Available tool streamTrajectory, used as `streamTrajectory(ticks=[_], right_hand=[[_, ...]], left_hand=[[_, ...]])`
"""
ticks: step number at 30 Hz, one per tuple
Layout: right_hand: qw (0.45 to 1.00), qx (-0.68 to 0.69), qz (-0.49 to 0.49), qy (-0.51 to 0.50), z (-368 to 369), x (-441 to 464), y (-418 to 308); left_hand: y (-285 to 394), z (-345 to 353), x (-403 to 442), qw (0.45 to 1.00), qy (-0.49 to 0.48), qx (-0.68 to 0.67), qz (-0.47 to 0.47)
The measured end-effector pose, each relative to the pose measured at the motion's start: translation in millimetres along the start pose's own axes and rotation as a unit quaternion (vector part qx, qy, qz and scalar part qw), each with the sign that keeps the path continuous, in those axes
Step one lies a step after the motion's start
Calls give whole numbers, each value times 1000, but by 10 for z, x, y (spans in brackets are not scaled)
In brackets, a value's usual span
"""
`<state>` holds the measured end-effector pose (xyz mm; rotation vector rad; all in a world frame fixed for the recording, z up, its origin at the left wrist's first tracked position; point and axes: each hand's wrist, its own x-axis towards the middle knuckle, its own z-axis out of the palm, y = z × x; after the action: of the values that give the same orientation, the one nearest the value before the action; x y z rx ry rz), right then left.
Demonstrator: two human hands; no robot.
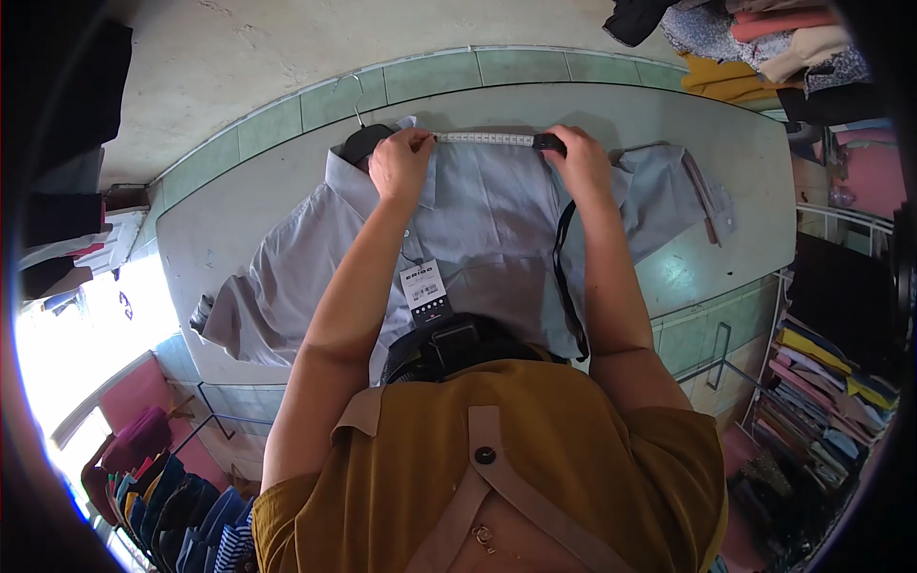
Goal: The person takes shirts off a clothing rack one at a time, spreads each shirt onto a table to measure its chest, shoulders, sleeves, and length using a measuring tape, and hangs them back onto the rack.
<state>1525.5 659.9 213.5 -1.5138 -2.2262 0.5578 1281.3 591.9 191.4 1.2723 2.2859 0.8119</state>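
Note:
A light grey shirt (497,205) lies spread on a pale table, its collar to the left around a black hanger (366,141) with a metal hook. A white measuring tape (485,139) stretches straight across the shirt's upper edge. My left hand (399,164) pinches the tape's left end beside the collar. At the tape's other end, my right hand (581,164) is closed around its small black part, which the fingers partly hide. A paper tag (425,289) with a barcode hangs over the shirt front. Beside my right forearm runs a black strap (565,277).
The table (755,229) has a rounded edge and meets a green tiled wall (430,76). Folded clothes (821,382) are stacked on shelving at the right, with more garments (764,48) at upper right. Hanging clothes (181,506) fill the lower left.

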Motion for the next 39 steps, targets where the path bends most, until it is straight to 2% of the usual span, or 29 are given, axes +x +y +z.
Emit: streamTrajectory(ticks=[2,4,31,39], right_hand=[[1000,-1,7,-9,-25,15,72],[1000,-1,14,-17,-21,24,124],[998,46,4,-32,81,40,306],[992,115,6,-50,59,47,356]], left_hand=[[0,25,-11,1000,10,12,16],[21,23,-30,991,54,111,53],[10,29,-20,992,41,116,37],[-12,20,-16,991,42,118,42]])
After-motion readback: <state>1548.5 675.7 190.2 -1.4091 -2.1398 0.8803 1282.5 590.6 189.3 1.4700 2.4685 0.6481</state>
